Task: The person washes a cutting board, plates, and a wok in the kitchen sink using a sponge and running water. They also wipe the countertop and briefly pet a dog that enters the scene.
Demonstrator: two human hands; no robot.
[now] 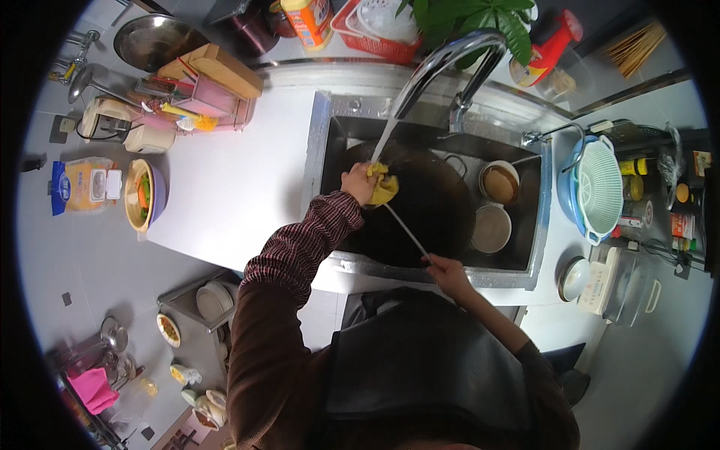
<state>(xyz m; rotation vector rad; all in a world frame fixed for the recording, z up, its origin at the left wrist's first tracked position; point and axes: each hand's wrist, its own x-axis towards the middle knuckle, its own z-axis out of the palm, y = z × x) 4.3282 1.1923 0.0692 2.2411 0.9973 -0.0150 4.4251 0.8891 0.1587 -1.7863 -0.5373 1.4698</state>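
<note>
My left hand (356, 182) grips a wet yellow cloth (383, 185) under the running chrome faucet (430, 64). The cloth is wrapped about the far end of a thin, light-coloured rod (408, 230), so that end is hidden. Nearer my body, my right hand (449, 275) holds the rod's other end over the sink's front rim. Beneath both hands, a large dark round pan (430, 197), likely a wok, sits in the metal sink (529, 225). A small loop handle (458, 164) shows at its edge. Two small bowls, one brownish inside (500, 184) and one pale (491, 229), stand to its right.
A mint-green colander (601, 185) in a blue basin stands right of the sink. On the left counter are a pink utensil rack (211, 98) and a bowl of vegetables (144, 194). A red basket (377, 36), a plant (478, 19) and a red bottle (548, 53) line the back ledge.
</note>
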